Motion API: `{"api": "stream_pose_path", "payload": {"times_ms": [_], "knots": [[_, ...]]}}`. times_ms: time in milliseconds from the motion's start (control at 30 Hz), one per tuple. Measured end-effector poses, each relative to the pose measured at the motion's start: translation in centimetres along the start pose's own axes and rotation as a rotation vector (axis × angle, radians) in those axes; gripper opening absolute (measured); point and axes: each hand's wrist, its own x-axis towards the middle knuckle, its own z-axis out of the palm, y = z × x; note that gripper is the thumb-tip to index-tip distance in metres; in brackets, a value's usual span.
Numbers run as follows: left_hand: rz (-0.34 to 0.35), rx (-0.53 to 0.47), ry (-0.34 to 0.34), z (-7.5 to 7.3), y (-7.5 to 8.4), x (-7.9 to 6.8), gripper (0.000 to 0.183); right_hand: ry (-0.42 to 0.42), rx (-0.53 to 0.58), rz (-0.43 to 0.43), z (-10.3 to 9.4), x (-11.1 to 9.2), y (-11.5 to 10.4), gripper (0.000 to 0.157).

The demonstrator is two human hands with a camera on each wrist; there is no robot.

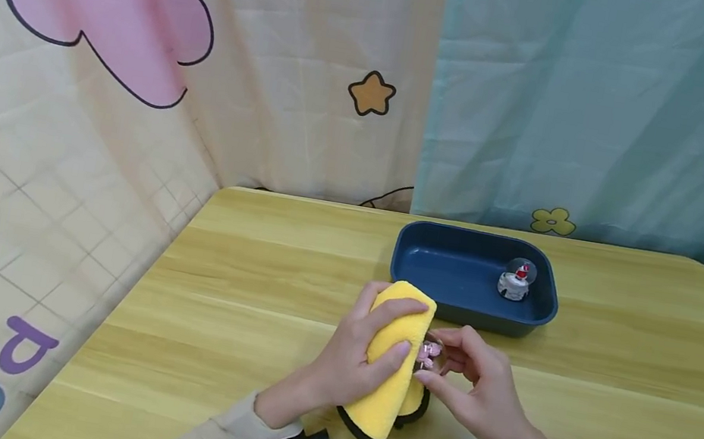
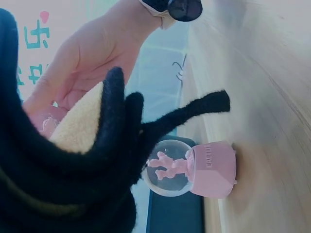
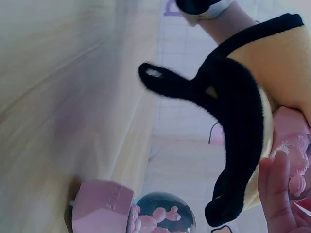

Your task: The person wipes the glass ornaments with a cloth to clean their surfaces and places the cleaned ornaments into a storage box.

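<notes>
My left hand (image 1: 365, 352) grips a folded yellow towel (image 1: 399, 334) with black edging. A pink snow globe (image 1: 429, 354) lies against the towel's right side; in the right wrist view its pink base (image 3: 290, 124) is tucked into the fold. My right hand (image 1: 484, 386) holds the clear dome between thumb and fingers. A second pink snow globe (image 2: 214, 170), with a pink cactus-like figure inside, stands upright on the table below the towel. In the head view, that one is hidden behind my hands and the towel.
Beyond my hands sits a dark blue rectangular tray (image 1: 404, 258). Inside it, at the right end, stands a white-based snow globe (image 1: 515, 282) with a red figure. The wooden table (image 1: 230, 292) meets printed curtains (image 1: 311, 129) at the back.
</notes>
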Motion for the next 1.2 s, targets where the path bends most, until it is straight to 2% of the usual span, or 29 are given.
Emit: {"api": "stream_pose_path", "payload": {"times_ms": [133,467,700,900,1200], "knots": [[-0.024,-0.033,0.005,0.1,0.0,-0.2,0.037,0.014,-0.097,-0.073,0.1,-0.2,0.1,0.041],[-0.084,-0.118,0.01,0.2,0.0,-0.3,0.036,0.105,-0.342,-0.413,0.3,0.2,0.6,0.042],[-0.121,-0.193,-0.007,0.0,0.2,-0.2,0.035,0.116,-0.457,-0.581,0.4,0.7,0.6,0.033],[-0.13,-0.194,-0.007,-0.1,0.4,-0.1,0.036,0.113,-0.479,-0.627,0.3,0.9,0.4,0.029],[-0.1,-0.144,0.045,0.3,0.6,-0.2,0.037,0.126,-0.419,-0.611,0.4,0.9,0.5,0.032]]}}
